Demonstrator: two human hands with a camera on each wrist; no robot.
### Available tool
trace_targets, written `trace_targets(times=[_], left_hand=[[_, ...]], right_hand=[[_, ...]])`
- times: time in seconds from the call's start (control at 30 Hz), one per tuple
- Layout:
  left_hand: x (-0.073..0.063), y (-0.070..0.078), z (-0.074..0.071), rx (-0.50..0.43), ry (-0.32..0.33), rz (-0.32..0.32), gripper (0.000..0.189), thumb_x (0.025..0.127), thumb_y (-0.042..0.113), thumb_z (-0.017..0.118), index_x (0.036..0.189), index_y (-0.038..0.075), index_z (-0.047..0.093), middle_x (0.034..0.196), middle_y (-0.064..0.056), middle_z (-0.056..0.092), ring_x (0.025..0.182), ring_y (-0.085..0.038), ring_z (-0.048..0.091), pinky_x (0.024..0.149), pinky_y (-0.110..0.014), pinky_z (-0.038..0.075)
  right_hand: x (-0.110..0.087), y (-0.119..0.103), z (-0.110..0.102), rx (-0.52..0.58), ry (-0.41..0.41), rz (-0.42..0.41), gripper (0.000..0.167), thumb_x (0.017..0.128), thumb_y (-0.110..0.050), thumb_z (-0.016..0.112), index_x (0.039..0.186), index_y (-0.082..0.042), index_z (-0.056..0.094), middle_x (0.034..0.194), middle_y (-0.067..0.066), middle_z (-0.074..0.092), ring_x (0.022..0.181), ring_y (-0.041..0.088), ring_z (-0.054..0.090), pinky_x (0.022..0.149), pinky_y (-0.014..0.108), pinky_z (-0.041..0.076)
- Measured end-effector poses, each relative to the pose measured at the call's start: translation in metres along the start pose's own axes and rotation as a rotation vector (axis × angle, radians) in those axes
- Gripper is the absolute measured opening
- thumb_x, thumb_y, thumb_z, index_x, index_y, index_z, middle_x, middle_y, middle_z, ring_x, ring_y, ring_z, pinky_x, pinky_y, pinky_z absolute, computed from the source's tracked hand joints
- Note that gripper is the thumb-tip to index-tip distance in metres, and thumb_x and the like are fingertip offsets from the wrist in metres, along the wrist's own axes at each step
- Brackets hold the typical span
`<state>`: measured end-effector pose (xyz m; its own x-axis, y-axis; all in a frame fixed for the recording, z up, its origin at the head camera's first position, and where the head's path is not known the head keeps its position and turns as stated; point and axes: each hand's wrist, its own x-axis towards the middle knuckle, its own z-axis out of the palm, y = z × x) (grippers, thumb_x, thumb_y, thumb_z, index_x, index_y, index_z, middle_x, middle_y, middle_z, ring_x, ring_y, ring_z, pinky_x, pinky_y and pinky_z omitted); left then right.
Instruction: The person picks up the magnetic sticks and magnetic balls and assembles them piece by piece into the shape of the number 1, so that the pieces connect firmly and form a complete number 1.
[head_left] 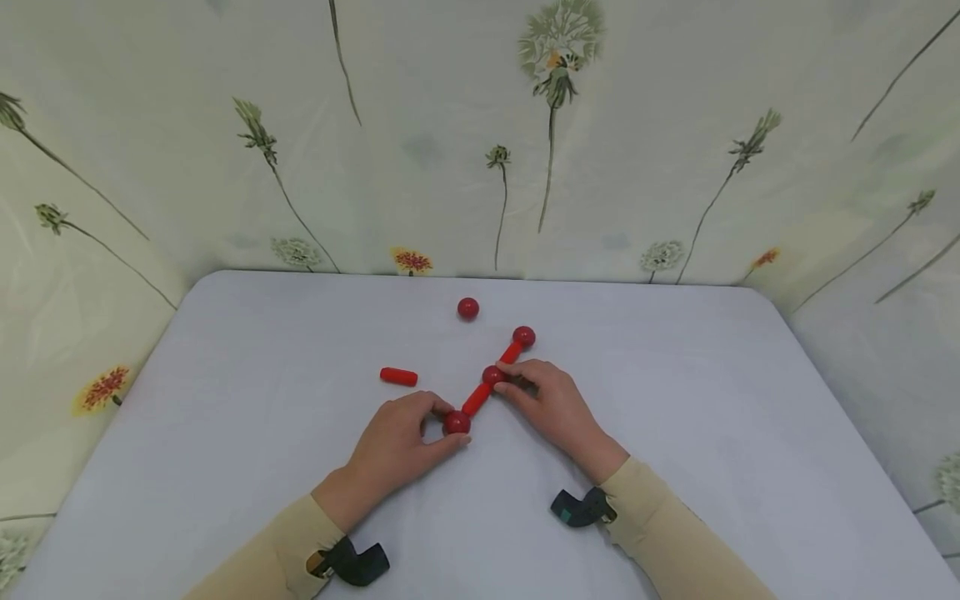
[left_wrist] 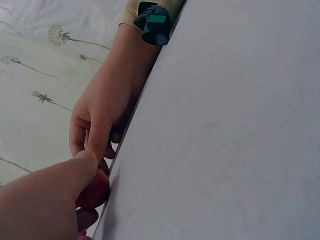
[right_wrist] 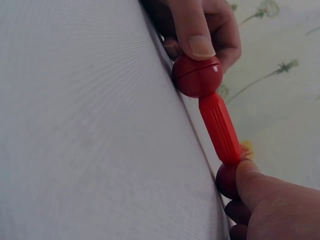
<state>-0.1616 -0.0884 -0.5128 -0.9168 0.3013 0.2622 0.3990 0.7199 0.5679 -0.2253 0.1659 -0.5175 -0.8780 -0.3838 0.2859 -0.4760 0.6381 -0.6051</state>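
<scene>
A straight chain of red balls and red rods lies slantwise on the table. My left hand [head_left: 393, 446] pinches its near end ball [head_left: 457, 422] between thumb and fingers. My right hand [head_left: 555, 408] grips the middle ball [head_left: 492, 375]. One ridged rod [right_wrist: 220, 130] joins these two balls in the right wrist view. Beyond the middle ball, a second rod [head_left: 512, 352] runs to the far end ball [head_left: 524, 337]. In the left wrist view the left thumb partly covers the near ball [left_wrist: 95, 192].
A loose red ball [head_left: 468, 308] sits behind the chain, toward the table's back edge. Left of the chain lies a loose red rod [head_left: 398, 377]. The white table [head_left: 712, 400] meets a flower-printed curtain [head_left: 450, 167] at the back.
</scene>
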Motion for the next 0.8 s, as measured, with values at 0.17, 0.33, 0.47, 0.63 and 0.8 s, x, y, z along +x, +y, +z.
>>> trace_targets(times=[0.17,0.33,0.47,0.63,0.8], left_hand=[[0.0004,0.0005,-0.0007,-0.009,-0.009,-0.005,0.038,0.082,0.047,0.078,0.11,0.024,0.068,0.091,0.018,0.063,0.07,-0.004,0.049,0.061,-0.021,0.044],[0.0002,-0.0006,-0.0006,-0.008,0.007,-0.008,0.038,0.082,0.047,0.079,0.109,0.023,0.069,0.088,0.018,0.062,0.069,-0.004,0.049,0.06,-0.021,0.044],[0.0005,-0.0017,-0.0007,-0.011,0.019,0.003,0.037,0.082,0.046,0.078,0.108,0.022,0.068,0.087,0.017,0.062,0.069,-0.004,0.049,0.06,-0.021,0.043],[0.0007,-0.0032,-0.0006,-0.012,0.028,0.014,0.037,0.083,0.046,0.078,0.107,0.021,0.068,0.087,0.016,0.062,0.069,-0.004,0.049,0.06,-0.021,0.044],[0.0003,-0.0039,0.0006,-0.013,0.028,0.005,0.037,0.082,0.046,0.079,0.107,0.022,0.068,0.087,0.017,0.061,0.069,-0.004,0.049,0.059,-0.021,0.043]], right_hand=[[-0.0001,0.0005,0.0004,-0.008,0.001,-0.002,0.036,0.091,-0.031,0.073,0.125,-0.021,0.069,0.109,-0.011,0.068,0.093,0.008,0.059,0.082,0.033,0.052],[0.0005,0.0004,0.0006,-0.014,0.0,0.0,0.036,0.091,-0.031,0.073,0.125,-0.022,0.069,0.109,-0.011,0.068,0.093,0.007,0.059,0.082,0.032,0.052],[0.0015,-0.0006,0.0,-0.014,-0.002,0.006,0.035,0.091,-0.031,0.073,0.125,-0.022,0.069,0.109,-0.011,0.068,0.093,0.007,0.059,0.083,0.032,0.052],[0.0021,-0.002,-0.0008,-0.01,-0.001,0.01,0.035,0.09,-0.03,0.074,0.125,-0.022,0.069,0.109,-0.01,0.068,0.093,0.008,0.059,0.084,0.033,0.052],[0.0015,-0.0041,-0.0015,-0.007,-0.011,0.027,0.037,0.091,-0.032,0.073,0.126,-0.023,0.068,0.11,-0.01,0.067,0.095,0.009,0.059,0.084,0.033,0.052]])
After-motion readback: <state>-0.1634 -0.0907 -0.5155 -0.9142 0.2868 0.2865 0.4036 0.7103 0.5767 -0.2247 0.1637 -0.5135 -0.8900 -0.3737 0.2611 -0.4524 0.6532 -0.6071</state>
